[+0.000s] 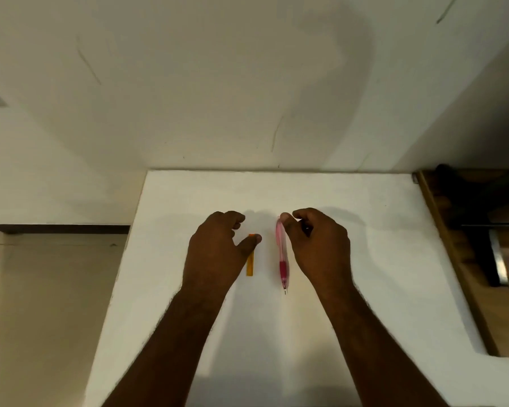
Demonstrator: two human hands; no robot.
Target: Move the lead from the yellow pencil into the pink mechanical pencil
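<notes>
Short yellow pencil [250, 264] and translucent pink mechanical pencil [283, 257] lie parallel mid-bench [365, 230], tip near. Left hand [215, 251] loosely curled, thumb touching yellow's far end. Right hand [318, 245] pinches pink's far end.

Looks like a plain room indoors, likely a home or small office, though nothing settles which: a bare white table [365, 230] pushed against a scuffed off-white wall [218, 83], tan floor [41, 304] with a dark skirting strip [65, 229] on the left, and a wooden piece of furniture [453, 245] with dark metal parts on the right
</notes>
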